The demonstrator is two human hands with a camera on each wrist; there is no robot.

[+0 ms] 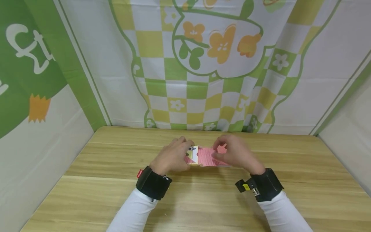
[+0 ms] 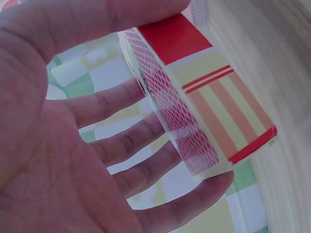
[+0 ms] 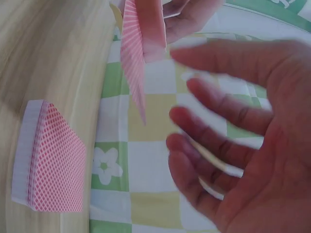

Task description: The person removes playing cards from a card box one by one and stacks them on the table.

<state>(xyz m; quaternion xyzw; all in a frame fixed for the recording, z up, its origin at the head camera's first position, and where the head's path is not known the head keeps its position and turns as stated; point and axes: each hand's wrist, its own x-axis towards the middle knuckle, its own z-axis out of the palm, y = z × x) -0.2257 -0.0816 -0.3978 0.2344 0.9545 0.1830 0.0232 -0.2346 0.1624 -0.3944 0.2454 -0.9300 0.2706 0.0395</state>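
My left hand (image 1: 174, 155) grips a playing card box (image 2: 206, 92), thumb on one edge and fingertips along the other. An ace with a spade shows on the face of the box in the head view. From the box's right end a red-patterned flap (image 3: 133, 58) sticks out, seen in the right wrist view. On the table lies a squared deck of playing cards (image 3: 60, 165) with a red lattice back. Close to the flap and deck is my right hand (image 1: 236, 153), fingers loosely bent and apart from both in the right wrist view, holding nothing.
The wooden table (image 1: 116, 193) reaches back to a hanging cloth (image 1: 197, 88) with green, yellow and white checks. Pale cloth walls rise at left and right. Each wrist wears a black band (image 1: 153, 183).
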